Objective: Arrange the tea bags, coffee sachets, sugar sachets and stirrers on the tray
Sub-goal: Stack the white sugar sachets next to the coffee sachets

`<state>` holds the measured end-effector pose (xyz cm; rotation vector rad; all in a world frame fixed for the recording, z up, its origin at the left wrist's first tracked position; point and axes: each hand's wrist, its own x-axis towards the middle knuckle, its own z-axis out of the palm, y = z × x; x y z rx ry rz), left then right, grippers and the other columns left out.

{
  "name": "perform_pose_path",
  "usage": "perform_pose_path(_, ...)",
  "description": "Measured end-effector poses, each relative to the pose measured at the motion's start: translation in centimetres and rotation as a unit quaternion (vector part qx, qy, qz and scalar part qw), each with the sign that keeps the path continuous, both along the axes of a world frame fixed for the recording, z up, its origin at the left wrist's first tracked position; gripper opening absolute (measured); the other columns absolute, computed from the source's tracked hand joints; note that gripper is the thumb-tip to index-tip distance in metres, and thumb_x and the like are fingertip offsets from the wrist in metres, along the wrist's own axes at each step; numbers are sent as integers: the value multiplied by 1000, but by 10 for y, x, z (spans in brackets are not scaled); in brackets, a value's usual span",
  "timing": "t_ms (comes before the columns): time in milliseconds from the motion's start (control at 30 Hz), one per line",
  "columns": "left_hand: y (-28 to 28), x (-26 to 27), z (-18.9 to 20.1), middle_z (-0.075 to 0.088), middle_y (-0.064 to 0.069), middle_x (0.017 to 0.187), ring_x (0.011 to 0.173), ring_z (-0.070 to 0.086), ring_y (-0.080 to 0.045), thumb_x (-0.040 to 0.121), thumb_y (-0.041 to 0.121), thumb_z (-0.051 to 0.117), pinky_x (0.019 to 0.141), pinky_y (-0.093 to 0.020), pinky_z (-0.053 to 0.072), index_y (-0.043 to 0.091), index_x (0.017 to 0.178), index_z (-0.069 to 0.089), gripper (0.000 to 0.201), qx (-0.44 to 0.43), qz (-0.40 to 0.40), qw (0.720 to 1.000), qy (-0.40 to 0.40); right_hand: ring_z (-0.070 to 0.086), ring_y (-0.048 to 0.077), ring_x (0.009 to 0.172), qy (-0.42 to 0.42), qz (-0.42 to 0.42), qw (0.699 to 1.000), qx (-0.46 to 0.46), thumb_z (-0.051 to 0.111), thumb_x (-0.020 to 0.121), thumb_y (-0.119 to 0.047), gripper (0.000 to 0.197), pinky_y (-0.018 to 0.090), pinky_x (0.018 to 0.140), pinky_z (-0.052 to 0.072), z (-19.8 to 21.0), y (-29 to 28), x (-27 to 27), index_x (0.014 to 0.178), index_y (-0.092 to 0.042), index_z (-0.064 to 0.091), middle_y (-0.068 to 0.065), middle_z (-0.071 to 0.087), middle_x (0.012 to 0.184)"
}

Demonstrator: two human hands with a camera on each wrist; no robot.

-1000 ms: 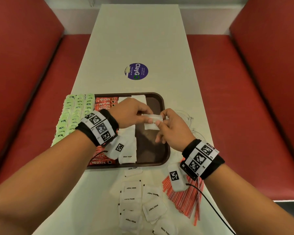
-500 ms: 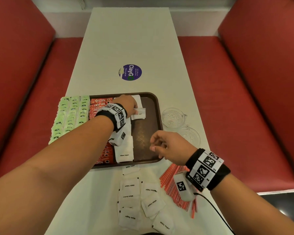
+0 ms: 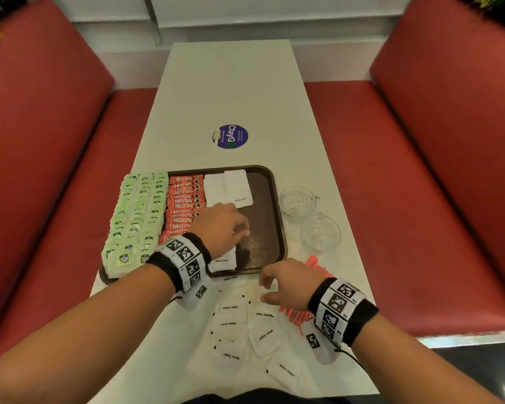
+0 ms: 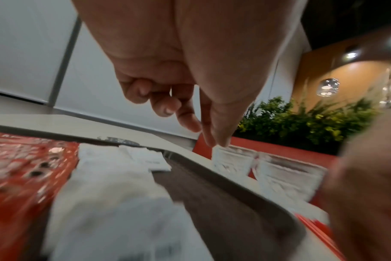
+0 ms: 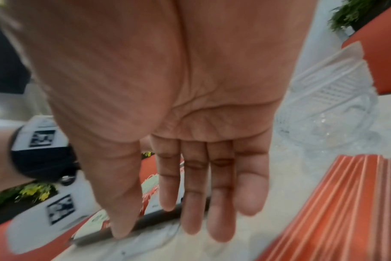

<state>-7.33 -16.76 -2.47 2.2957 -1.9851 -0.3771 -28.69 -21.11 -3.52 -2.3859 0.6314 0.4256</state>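
The brown tray [image 3: 278, 199] carries rows of green tea bags [image 3: 137, 217], red coffee sachets [image 3: 184, 205] and a column of white sugar sachets [image 3: 231, 188]. My left hand [image 3: 241, 228] hovers over the tray's middle with fingers loosely curled and empty, as the left wrist view shows the hand [image 4: 190, 121]. My right hand [image 3: 267, 290] is just in front of the tray, above loose sugar sachets [image 3: 245, 330] on the table. Its fingers [image 5: 190, 203] are straight and hold nothing. Red stirrers [image 3: 315, 263] lie on the table to its right, partly under the wrist.
Two empty glass cups [image 3: 296, 201] [image 3: 319, 233] stand on the table right of the tray. A round purple sticker [image 3: 230, 137] lies beyond the tray. Red bench seats [image 3: 391, 199] flank the narrow white table on both sides.
My left hand left a sugar sachet at the tray's far end and drew back to the middle, empty. My right hand dropped from the tray to the loose sachets in front.
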Motion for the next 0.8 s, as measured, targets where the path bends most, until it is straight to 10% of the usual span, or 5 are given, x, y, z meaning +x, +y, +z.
perform_pose_path(233, 84, -26, -33, 64, 0, 105, 100, 59, -25, 102, 40, 38, 77, -35, 39, 31, 122, 63, 34, 116, -98, 979, -136, 61, 24, 104, 60, 49, 994, -78, 71, 88, -40, 45, 32, 82, 48, -11, 24, 8, 124, -17, 61, 4, 64, 118)
perform_pose_path(800, 110, -36, -44, 64, -4, 117, 105, 61, -24, 98, 48, 49, 86, -38, 50, 20, 122, 59, 39, 153, 49, 981, -109, 59, 23, 102, 57, 41, 993, -91, 59, 95, -27, 30, 29, 79, 43, -21, 28, 12, 123, -18, 59, 4, 65, 114)
